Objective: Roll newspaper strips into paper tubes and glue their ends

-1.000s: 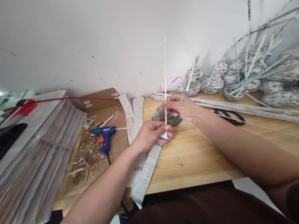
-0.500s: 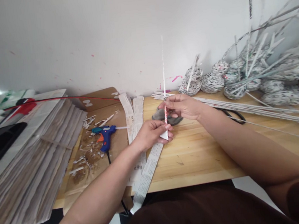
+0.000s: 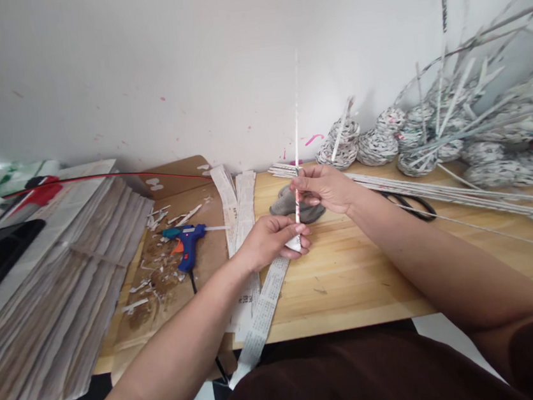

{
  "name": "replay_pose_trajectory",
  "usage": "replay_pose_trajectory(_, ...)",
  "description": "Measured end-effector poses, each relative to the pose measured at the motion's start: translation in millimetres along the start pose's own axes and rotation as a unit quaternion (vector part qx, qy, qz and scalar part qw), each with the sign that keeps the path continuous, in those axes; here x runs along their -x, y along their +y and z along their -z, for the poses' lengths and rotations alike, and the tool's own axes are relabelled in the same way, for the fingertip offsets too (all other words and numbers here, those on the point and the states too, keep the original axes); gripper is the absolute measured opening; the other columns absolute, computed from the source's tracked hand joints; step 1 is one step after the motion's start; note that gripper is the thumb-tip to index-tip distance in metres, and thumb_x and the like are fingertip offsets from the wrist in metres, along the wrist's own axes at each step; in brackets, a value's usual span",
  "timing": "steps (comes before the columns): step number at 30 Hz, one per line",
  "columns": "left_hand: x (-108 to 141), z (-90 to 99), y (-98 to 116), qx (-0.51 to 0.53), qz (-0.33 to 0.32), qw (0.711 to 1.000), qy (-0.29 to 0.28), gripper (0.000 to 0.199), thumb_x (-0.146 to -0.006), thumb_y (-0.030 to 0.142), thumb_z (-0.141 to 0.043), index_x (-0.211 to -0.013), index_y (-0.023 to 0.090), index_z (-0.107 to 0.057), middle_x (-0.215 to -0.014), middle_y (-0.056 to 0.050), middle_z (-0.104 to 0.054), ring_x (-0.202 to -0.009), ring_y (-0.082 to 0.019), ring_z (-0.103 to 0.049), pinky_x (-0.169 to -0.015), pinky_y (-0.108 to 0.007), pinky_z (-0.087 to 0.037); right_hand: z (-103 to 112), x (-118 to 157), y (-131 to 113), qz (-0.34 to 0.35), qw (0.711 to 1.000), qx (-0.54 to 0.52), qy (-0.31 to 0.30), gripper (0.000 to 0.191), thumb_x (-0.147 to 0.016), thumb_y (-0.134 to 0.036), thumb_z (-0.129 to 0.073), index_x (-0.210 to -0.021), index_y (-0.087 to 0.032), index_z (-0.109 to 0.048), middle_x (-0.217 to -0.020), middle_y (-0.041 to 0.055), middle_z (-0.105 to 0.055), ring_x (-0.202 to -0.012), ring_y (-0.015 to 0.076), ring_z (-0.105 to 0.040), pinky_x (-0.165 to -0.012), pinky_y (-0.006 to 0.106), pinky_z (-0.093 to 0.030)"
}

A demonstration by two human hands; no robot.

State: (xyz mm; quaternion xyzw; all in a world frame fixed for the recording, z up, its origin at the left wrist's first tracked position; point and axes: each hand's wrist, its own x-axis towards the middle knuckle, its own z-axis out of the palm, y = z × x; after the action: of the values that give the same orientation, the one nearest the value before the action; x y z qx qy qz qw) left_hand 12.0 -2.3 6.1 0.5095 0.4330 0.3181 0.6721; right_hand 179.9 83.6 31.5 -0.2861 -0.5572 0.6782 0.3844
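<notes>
Between my hands a newspaper strip (image 3: 273, 289) runs up into a thin rolled paper tube (image 3: 296, 133) that points upward, its tip blurred. My left hand (image 3: 278, 236) pinches the strip at the lower end of the tube, where flat paper turns into the roll. Just above, my right hand (image 3: 323, 187) is closed around the tube with fingers and thumb. The strip's loose end hangs down past the table's front edge. Behind my hands a grey cloth (image 3: 283, 203) lies crumpled on the wooden table (image 3: 352, 280).
Left of the strips (image 3: 246, 199), a blue glue gun (image 3: 189, 244) lies on scrap-strewn cardboard (image 3: 165, 321). A tall newspaper stack (image 3: 78, 279) fills the left. Rightward are scissors (image 3: 416, 207), long paper tubes (image 3: 438, 190) and several woven paper pieces (image 3: 378, 147) by the wall.
The rolled tube has swung slightly, its tip leaning a little more to the right. My right hand has shifted slightly while my left hand stays nearly in place.
</notes>
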Motion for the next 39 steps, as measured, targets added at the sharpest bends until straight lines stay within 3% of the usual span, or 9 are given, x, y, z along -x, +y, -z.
replay_pose_trajectory(4,1.2,-0.6,0.9,0.002,0.003,1.000,-0.014,0.038,-0.078,0.048,-0.068,-0.090,0.013,-0.067,-0.077,-0.008,-0.070,-0.072,-0.017,-0.069,-0.059,-0.026,-0.055,-3.2,0.0,0.1,-0.005,1.000,0.000,0.011,0.037,-0.060,-0.042,-0.085,-0.062,-0.013,-0.062,-0.066,0.0047,-0.064,-0.053,0.0080,-0.051,-0.036,0.017,-0.024)
replay_pose_trajectory(9,2.5,-1.6,4.3,0.000,0.011,1.000,-0.016,0.038,-0.076,0.048,-0.069,-0.090,0.012,-0.067,-0.076,-0.008,-0.070,-0.071,-0.017,-0.068,-0.059,-0.026,-0.055,-1.1,-0.8,1.4,-0.010,0.999,-0.002,0.039,0.040,-0.057,-0.043,-0.086,-0.060,-0.013,-0.060,-0.055,0.0007,-0.056,-0.048,0.0072,-0.047,-0.035,0.017,-0.022)
replay_pose_trajectory(14,2.4,-1.7,3.3,-0.003,0.004,1.000,-0.011,0.036,-0.078,0.047,-0.068,-0.089,0.013,-0.068,-0.078,-0.007,-0.070,-0.072,-0.016,-0.068,-0.062,-0.026,-0.055,1.5,-0.6,0.2,-0.045,0.998,0.000,-0.033,0.038,-0.065,-0.045,-0.081,-0.078,-0.011,-0.070,-0.059,0.0026,-0.060,-0.049,0.0079,-0.049,-0.036,0.017,-0.025)
replay_pose_trajectory(19,0.5,-1.9,-0.1,0.001,0.009,1.000,-0.015,0.037,-0.074,0.047,-0.071,-0.088,0.013,-0.068,-0.079,-0.008,-0.069,-0.072,-0.016,-0.067,-0.062,-0.027,-0.055,-2.0,-0.3,-1.3,-0.001,1.000,-0.004,0.023,0.036,-0.060,-0.040,-0.084,-0.060,-0.012,-0.063,-0.060,0.0026,-0.061,-0.046,0.0054,-0.044,-0.034,0.018,-0.020)
replay_pose_trajectory(24,0.2,-1.1,-0.3,0.005,0.007,1.000,-0.015,0.036,-0.075,0.046,-0.071,-0.088,0.012,-0.068,-0.078,-0.008,-0.069,-0.072,-0.016,-0.067,-0.063,-0.027,-0.054,-0.7,1.5,-3.3,-0.036,0.999,-0.001,-0.039,0.035,-0.065,-0.042,-0.081,-0.076,-0.010,-0.070,-0.063,0.0040,-0.062,-0.054,0.0091,-0.051,-0.037,0.018,-0.026)
replay_pose_trajectory(28,1.1,0.0,0.5,-0.002,0.012,1.000,-0.027,0.037,-0.077,0.047,-0.069,-0.090,0.012,-0.068,-0.080,-0.009,-0.070,-0.072,-0.017,-0.067,-0.062,-0.027,-0.055,0.1,0.3,-1.0,-0.011,1.000,-0.005,0.008,0.034,-0.063,-0.040,-0.083,-0.068,-0.010,-0.067,-0.059,0.0026,-0.059,-0.049,0.0069,-0.047,-0.035,0.017,-0.022)
replay_pose_trajectory(34,2.0,-0.7,1.0,0.014,0.019,0.999,-0.036,0.037,-0.077,0.047,-0.069,-0.089,0.012,-0.067,-0.079,-0.009,-0.070,-0.070,-0.017,-0.068,-0.057,-0.026,-0.054,2.2,-0.4,-1.3,-0.044,0.999,-0.005,-0.019,0.040,-0.069,-0.045,-0.079,-0.082,-0.009,-0.069,-0.059,0.0014,-0.056,-0.053,0.0088,-0.050,-0.034,0.016,-0.025)
replay_pose_trajectory(37,2.6,0.1,3.7,0.036,0.001,0.999,-0.020,0.037,-0.077,0.047,-0.069,-0.090,0.012,-0.068,-0.079,-0.009,-0.070,-0.071,-0.018,-0.069,-0.056,-0.025,-0.054,3.6,-0.4,-3.1,-0.053,0.998,-0.023,-0.029,0.044,-0.071,-0.050,-0.075,-0.091,-0.012,-0.067,-0.066,0.0013,-0.058,-0.055,0.0095,-0.054,-0.034,0.015,-0.027)
replay_pose_trajectory(39,2.6,1.9,6.9,0.053,-0.035,0.998,0.022,0.037,-0.077,0.047,-0.069,-0.090,0.013,-0.068,-0.080,-0.009,-0.070,-0.071,-0.018,-0.068,-0.055,-0.023,-0.053,3.7,0.1,-3.6,-0.065,0.997,-0.026,-0.033,0.048,-0.072,-0.054,-0.073,-0.097,-0.015,-0.064,-0.073,0.0024,-0.062,-0.057,0.0102,-0.057,-0.035,0.015,-0.031)
